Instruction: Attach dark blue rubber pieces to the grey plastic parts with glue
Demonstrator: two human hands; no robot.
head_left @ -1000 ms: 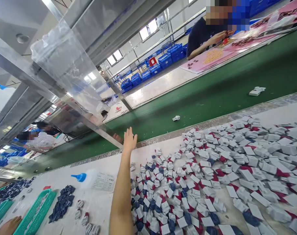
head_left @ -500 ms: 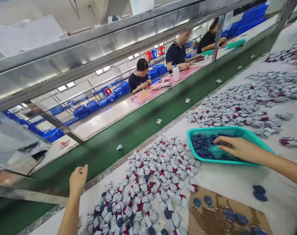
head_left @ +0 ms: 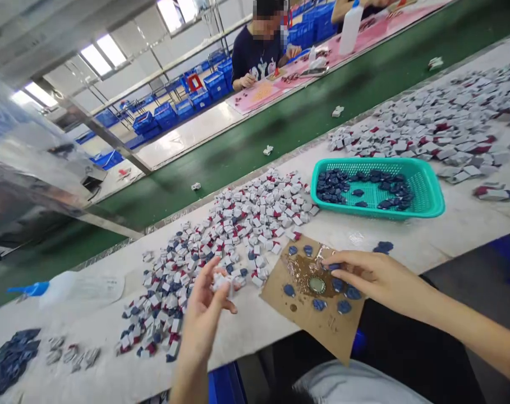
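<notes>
Label point(head_left: 95, 287) beside bottle point(head_left: 48, 288), writing illegible

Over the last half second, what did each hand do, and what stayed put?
The right hand left the teal basket and came to the cardboard sheet. The left hand drew back from the belt edge and now pinches a small white piece. Basket and piles stayed.

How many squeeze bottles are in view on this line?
2. A blue-capped bottle lies on its side on the near table at the left; a white bottle stands upright on the pink mat across the green belt, top right. Others may be hidden outside the frame.
</notes>
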